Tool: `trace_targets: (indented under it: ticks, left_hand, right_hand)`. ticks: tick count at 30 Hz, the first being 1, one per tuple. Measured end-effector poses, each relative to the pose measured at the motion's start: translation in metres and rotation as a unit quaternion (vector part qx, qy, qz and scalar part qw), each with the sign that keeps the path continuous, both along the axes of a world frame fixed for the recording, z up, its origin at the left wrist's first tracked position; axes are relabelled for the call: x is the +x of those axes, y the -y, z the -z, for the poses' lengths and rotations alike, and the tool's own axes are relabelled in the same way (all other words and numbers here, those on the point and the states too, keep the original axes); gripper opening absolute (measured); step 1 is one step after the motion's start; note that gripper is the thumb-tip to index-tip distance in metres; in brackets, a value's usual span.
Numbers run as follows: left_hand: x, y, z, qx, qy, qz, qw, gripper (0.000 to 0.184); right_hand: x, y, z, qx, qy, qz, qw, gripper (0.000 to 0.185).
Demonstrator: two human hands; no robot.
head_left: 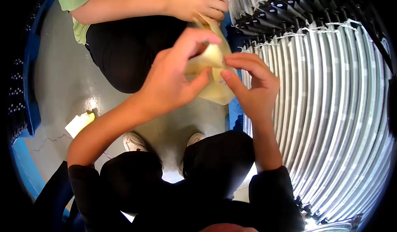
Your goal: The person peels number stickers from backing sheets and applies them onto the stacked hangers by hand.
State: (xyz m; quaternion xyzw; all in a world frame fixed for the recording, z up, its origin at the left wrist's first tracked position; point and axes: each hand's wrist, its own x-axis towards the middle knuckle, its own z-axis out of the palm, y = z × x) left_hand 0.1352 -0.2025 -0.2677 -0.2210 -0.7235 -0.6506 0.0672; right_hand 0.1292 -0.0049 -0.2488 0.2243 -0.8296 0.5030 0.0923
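Note:
A pale yellow sheet (217, 89), thin and creased, hangs between my two hands in the upper middle. My left hand (175, 70) is at its left side, blurred, with thumb and forefinger curved around its edge; whether they press on it is unclear. From the right, my right hand (252, 81) pinches the sheet between thumb and fingertips. Small dark marks show on the sheet near those fingertips. Just beyond, the sheet's upper part lies close to a co-worker's hand (202, 4).
Many long, wrapped silvery tubes (314, 99) with black ends fill the right side. A co-worker in a green top (78, 0) crouches opposite. A crumpled yellow paper (79, 123) lies on the grey floor (62, 79). Blue edging and dark racks (29, 66) stand at left.

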Motion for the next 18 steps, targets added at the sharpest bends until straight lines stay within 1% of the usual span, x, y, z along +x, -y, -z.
trace_targets:
  ticks: [1,2,3,4,5,6,7,8,9,10,11,13,15,18]
  left_hand:
    - [0.004,-0.004,-0.004,0.004,-0.006,0.002,1.000,0.049]
    - [0.009,-0.011,-0.008,-0.003,0.002,0.001,1.000,0.051]
    - [0.003,-0.023,-0.016,-0.003,-0.019,0.014,1.000,0.052]
    - [0.013,-0.030,-0.017,-0.016,-0.016,0.007,1.000,0.053]
    - [0.004,-0.040,-0.016,-0.013,-0.060,0.019,0.998,0.053]
    - [0.005,-0.041,-0.016,-0.004,-0.080,0.037,0.996,0.053]
    - [0.007,-0.040,-0.015,-0.003,-0.081,0.041,0.996,0.052]
    - [0.007,-0.037,-0.013,0.000,-0.072,0.044,0.996,0.051]
    - [0.008,-0.036,-0.010,-0.004,-0.099,0.039,0.994,0.050]
    - [0.012,-0.034,-0.008,0.001,-0.100,0.038,0.994,0.050]
    - [0.016,-0.028,-0.006,-0.002,-0.085,0.046,0.995,0.050]
    - [0.023,-0.022,-0.008,-0.014,-0.064,0.056,0.996,0.049]
    - [0.028,-0.020,-0.007,0.010,-0.030,0.061,0.998,0.049]
    - [0.039,-0.018,-0.010,0.012,-0.036,0.052,0.998,0.049]
  right_hand:
    - [0.008,-0.002,-0.002,-0.003,0.017,0.038,0.999,0.018]
    - [0.017,-0.008,-0.003,0.002,0.006,0.046,0.999,0.018]
    - [0.020,-0.018,-0.009,0.002,-0.007,0.067,0.998,0.017]
    - [0.029,-0.023,-0.007,-0.010,0.005,0.068,0.998,0.016]
    - [0.028,-0.028,-0.011,-0.019,0.005,0.080,0.997,0.015]
    - [0.031,-0.028,-0.012,-0.028,0.020,0.084,0.996,0.014]
    - [0.031,-0.029,-0.014,-0.021,0.010,0.068,0.997,0.014]
    - [0.029,-0.029,-0.015,-0.014,0.006,0.077,0.997,0.014]
    - [0.028,-0.029,-0.015,-0.011,0.004,0.046,0.999,0.014]
    - [0.030,-0.030,-0.015,-0.009,0.001,0.010,1.000,0.014]
    - [0.033,-0.028,-0.015,0.020,-0.001,-0.006,1.000,0.014]
    - [0.036,-0.026,-0.016,0.010,0.020,-0.017,1.000,0.013]
    - [0.038,-0.023,-0.016,0.002,0.037,-0.026,0.999,0.012]
    - [0.043,-0.024,-0.017,0.002,0.040,-0.049,0.998,0.010]
